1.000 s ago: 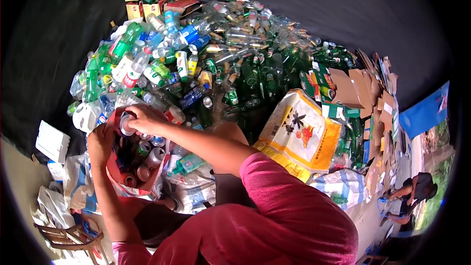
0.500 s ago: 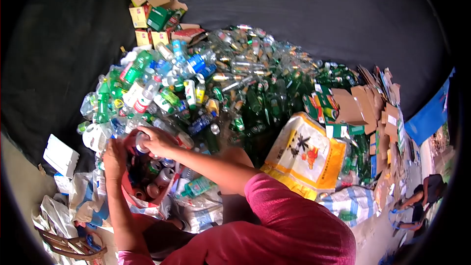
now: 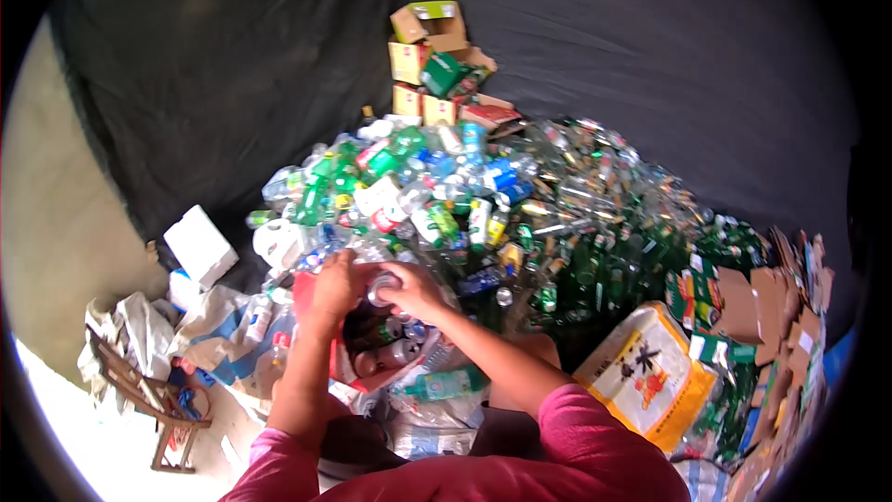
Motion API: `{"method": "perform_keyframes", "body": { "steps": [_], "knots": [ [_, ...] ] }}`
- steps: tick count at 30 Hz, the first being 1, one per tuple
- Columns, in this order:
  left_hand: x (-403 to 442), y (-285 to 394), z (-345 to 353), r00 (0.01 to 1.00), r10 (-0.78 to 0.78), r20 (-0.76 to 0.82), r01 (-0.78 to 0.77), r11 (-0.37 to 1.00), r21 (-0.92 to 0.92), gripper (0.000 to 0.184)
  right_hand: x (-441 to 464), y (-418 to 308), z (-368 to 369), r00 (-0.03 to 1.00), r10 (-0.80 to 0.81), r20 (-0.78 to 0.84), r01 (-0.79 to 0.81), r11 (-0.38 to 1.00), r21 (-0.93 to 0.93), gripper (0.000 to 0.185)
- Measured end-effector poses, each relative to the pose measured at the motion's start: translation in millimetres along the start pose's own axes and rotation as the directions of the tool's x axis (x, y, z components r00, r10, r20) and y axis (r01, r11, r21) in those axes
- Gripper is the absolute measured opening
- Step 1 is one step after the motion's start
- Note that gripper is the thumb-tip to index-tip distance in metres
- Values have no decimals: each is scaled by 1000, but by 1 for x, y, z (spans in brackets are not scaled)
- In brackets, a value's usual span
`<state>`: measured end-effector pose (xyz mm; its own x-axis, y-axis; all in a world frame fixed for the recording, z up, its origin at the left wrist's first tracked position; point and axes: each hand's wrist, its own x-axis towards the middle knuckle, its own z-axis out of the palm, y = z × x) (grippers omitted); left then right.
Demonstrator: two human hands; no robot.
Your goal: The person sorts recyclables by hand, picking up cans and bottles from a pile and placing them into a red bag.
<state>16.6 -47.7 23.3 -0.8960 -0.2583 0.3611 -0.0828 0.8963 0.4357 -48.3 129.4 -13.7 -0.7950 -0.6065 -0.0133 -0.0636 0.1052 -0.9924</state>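
Note:
A red bag (image 3: pixel 304 292) stands open in front of me, with several drink cans (image 3: pixel 398 351) inside it. My left hand (image 3: pixel 336 286) is closed on the bag's upper rim, its fingertips partly hidden. At the bag's mouth, my right hand (image 3: pixel 415 292) grips a can (image 3: pixel 382 289) with its round end facing up. A green-tinted plastic bottle (image 3: pixel 444 384) lies on its side just right of the bag.
Beyond the bag spreads a large heap of plastic bottles (image 3: pixel 376 195) and green glass bottles (image 3: pixel 595 270). Cardboard boxes (image 3: pixel 407 63) are stacked behind it. A yellow-white sack (image 3: pixel 646 376) and flattened cardboard (image 3: pixel 743 302) lie right; a white foam box (image 3: pixel 201 246) and wooden chair (image 3: pixel 139 390) stand left.
My view has swung left and up, so the scene sits further right and lower. The right hand still holds the can over the bag, and the left hand stays at the rim.

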Motion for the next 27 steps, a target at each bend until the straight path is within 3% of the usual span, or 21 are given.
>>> {"method": "perform_keyframes", "body": {
  "steps": [4, 6, 8, 9, 11, 12, 16, 20, 21, 22, 27],
  "knots": [
    [4, -12, 13, 1000, -1, -24, 2, 999, 44, 44, 1, 4, 6, 1000, 7, -30, -7, 1000, 9, 51],
    [6, -16, 19, 999, 33, -42, -30, 998, 51, 45, 12, 27, 6, 990, -120, -68, 122, 992, 20, 47],
    [9, -31, 34, 999, 34, 17, -35, 994, 103, 49, 26, 51, 6, 988, -129, -84, 124, 990, -66, 46],
    [8, -22, 22, 997, 54, 63, -60, 993, 98, 53, 31, 58, 5, 987, -142, -75, 138, 989, -50, 48],
    [10, -29, 28, 1000, 17, 12, -17, 999, 41, 62, 34, 61, 4, 991, -128, -30, 128, 992, 4, 54],
    [9, -25, 29, 998, -56, 12, 56, 998, 11, 64, 32, 57, 2, 995, -100, 1, 100, 994, 37, 59],
    [7, -27, 31, 999, -36, -26, 37, 999, 13, 57, 27, 47, 0, 994, -46, 99, 36, 994, 99, 78],
    [12, -40, 37, 999, -23, 24, 21, 995, 100, 35, 13, 39, 6, 966, -251, 57, 252, 883, -396, 93],
    [14, -43, 41, 1000, -27, 15, 25, 995, 98, 29, -11, -8, 10, 933, -350, 79, 320, 713, -624, 94],
    [14, -40, 36, 998, -17, 62, 8, 990, 142, 22, -11, 0, 15, 887, -456, 75, 368, 599, -711, 92],
    [15, -38, 35, 995, -83, 58, 71, 981, 182, 18, 3, 43, 30, 859, -509, 60, 453, 701, -551, 83]
  ]
}}
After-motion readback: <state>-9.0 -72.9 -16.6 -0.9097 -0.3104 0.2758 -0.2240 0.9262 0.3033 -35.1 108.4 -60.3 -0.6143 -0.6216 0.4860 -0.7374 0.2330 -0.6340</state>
